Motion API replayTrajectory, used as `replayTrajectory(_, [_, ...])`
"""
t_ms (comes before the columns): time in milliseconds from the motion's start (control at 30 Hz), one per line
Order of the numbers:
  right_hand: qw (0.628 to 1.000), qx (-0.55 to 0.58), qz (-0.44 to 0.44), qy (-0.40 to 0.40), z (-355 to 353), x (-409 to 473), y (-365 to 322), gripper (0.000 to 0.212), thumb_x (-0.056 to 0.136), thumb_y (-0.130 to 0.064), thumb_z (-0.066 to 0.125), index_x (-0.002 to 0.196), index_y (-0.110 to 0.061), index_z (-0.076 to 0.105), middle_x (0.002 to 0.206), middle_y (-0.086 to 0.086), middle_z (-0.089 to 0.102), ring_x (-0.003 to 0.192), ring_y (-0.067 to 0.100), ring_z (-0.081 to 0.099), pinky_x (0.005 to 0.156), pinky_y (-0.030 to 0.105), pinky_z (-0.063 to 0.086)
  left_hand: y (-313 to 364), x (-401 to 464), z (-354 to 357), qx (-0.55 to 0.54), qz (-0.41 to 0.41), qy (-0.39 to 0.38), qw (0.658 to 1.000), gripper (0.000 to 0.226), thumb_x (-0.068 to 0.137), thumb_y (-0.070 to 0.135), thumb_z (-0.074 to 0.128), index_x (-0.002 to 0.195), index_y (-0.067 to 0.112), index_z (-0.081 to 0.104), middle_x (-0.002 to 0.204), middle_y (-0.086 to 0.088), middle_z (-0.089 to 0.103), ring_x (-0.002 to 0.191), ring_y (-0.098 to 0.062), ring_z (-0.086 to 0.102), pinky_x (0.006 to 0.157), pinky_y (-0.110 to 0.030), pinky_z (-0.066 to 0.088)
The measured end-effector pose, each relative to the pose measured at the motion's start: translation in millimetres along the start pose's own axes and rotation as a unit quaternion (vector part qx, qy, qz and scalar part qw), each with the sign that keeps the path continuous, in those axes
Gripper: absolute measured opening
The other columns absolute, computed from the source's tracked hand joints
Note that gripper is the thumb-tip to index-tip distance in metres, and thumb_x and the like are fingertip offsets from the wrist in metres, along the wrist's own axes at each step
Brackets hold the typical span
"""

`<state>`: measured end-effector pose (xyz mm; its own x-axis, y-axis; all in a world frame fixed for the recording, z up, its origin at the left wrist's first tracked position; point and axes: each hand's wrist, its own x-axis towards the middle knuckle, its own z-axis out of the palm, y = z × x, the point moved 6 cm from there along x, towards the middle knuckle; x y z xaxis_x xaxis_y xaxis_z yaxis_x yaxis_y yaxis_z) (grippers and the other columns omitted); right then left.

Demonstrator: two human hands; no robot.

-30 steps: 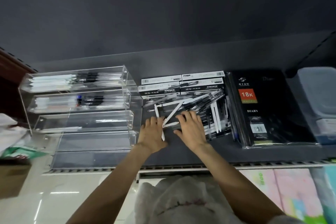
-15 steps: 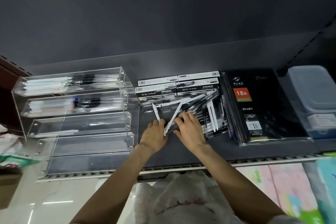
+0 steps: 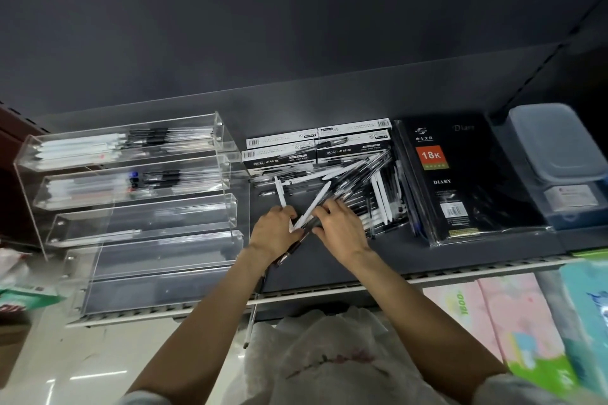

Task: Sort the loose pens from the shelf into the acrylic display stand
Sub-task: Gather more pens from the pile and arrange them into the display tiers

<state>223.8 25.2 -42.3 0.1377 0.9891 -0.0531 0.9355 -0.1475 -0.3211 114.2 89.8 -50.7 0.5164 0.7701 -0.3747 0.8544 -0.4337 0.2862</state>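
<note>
Gripped between both hands, a small bundle of pens (image 3: pixel 307 219) sat at the pile's near edge: the left hand (image 3: pixel 273 233) curled round white and clear pens, the right hand (image 3: pixel 342 227) pinching their barrels. Half a second earlier those pens lay flatter among the loose pens (image 3: pixel 362 194); now gathered, probably ready to carry. At nine o'clock, the acrylic display stand (image 3: pixel 138 207) held pens in its top two tiers, one in the third, none visible lower.
</note>
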Motion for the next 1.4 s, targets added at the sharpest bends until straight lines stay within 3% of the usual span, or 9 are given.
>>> replayTrajectory(333, [1.000,-0.007,0.000,0.002,0,0,0,0.037,0.088,-0.026,0.063,0.120,-0.010,0.058,0.119,0.010,0.056,0.113,0.025,0.052,0.094,0.035,0.047,2,3,0,0.014,0.014,-0.012,1.000,0.046,0.087,0.035,0.063,0.126,0.015,0.047,0.121,-0.012,0.056,0.106,-0.029,0.058,0.087,-0.035,0.045])
replayTrajectory(567, [0.999,-0.005,0.012,0.029,0,0,5,0.037,0.085,-0.026,0.066,0.119,-0.011,0.059,0.118,0.009,0.058,0.113,0.025,0.053,0.094,0.035,0.048,7,8,-3,0.006,0.024,-0.025,0.999,0.061,0.084,0.036,0.067,0.131,0.015,0.034,0.124,-0.014,0.053,0.105,-0.031,0.058,0.089,-0.037,0.046])
replayTrajectory(733, [0.998,-0.018,-0.004,0.053,1,-5,2,0.034,0.073,-0.022,0.078,0.102,-0.011,0.065,0.099,0.007,0.063,0.095,0.024,0.062,0.080,0.033,0.055,-1,8,-3,0.015,0.016,-0.047,0.999,0.070,0.084,0.049,0.064,0.136,0.019,0.028,0.125,-0.013,0.055,0.106,-0.031,0.059,0.086,-0.036,0.046])
replayTrajectory(833, [0.990,0.032,-0.111,0.086,-3,-13,-15,0.022,0.074,-0.017,0.075,0.092,-0.016,0.064,0.092,0.002,0.059,0.086,0.020,0.058,0.073,0.030,0.054,-5,9,-4,0.030,0.035,-0.052,0.998,0.064,0.085,0.041,0.064,0.135,0.024,0.030,0.122,-0.013,0.056,0.104,-0.031,0.059,0.085,-0.035,0.045])
replayTrajectory(933, [0.957,0.057,-0.284,0.031,7,-27,-50,0.017,0.079,-0.020,0.072,0.096,-0.020,0.069,0.092,0.002,0.058,0.088,0.019,0.055,0.073,0.028,0.047,-9,12,-4,0.032,0.039,-0.070,0.996,0.057,0.085,0.021,0.064,0.133,0.025,0.035,0.122,-0.014,0.055,0.102,-0.031,0.059,0.086,-0.036,0.047])
replayTrajectory(1033, [0.936,0.039,-0.349,-0.018,26,-32,-75,0.026,0.076,-0.022,0.076,0.102,-0.024,0.070,0.085,0.001,0.052,0.083,0.018,0.052,0.066,0.027,0.045,-13,14,-6,0.020,0.034,-0.072,0.997,0.052,0.085,0.037,0.067,0.128,0.022,0.041,0.122,-0.010,0.054,0.102,-0.028,0.059,0.088,-0.036,0.048])
replayTrajectory(1100, [0.934,0.022,-0.355,-0.026,34,-28,-84,0.026,0.073,-0.024,0.079,0.098,-0.026,0.071,0.080,0.000,0.049,0.076,0.017,0.049,0.061,0.027,0.044,-15,14,-7,0.019,0.033,-0.071,0.997,0.054,0.082,0.043,0.069,0.124,0.021,0.043,0.121,-0.009,0.055,0.103,-0.027,0.058,0.088,-0.035,0.047])
replayTrajectory(1233, [0.938,0.027,-0.344,-0.032,35,-25,-79,0.016,0.067,-0.026,0.082,0.079,-0.024,0.072,0.076,0.000,0.051,0.074,0.017,0.052,0.058,0.028,0.049,-16,14,-8,0.029,0.033,-0.062,0.997,0.057,0.082,0.034,0.070,0.127,0.019,0.039,0.119,-0.011,0.056,0.102,-0.029,0.058,0.086,-0.034,0.046])
replayTrajectory(1400, [0.968,0.046,-0.248,-0.012,25,-16,-35,0.019,0.069,-0.022,0.080,0.087,-0.024,0.074,0.083,0.001,0.056,0.074,0.018,0.056,0.055,0.029,0.053,-17,14,-9,0.042,0.003,-0.027,0.999,0.083,0.079,0.028,0.073,0.139,0.012,0.018,0.107,-0.015,0.064,0.097,-0.034,0.064,0.081,-0.039,0.050])
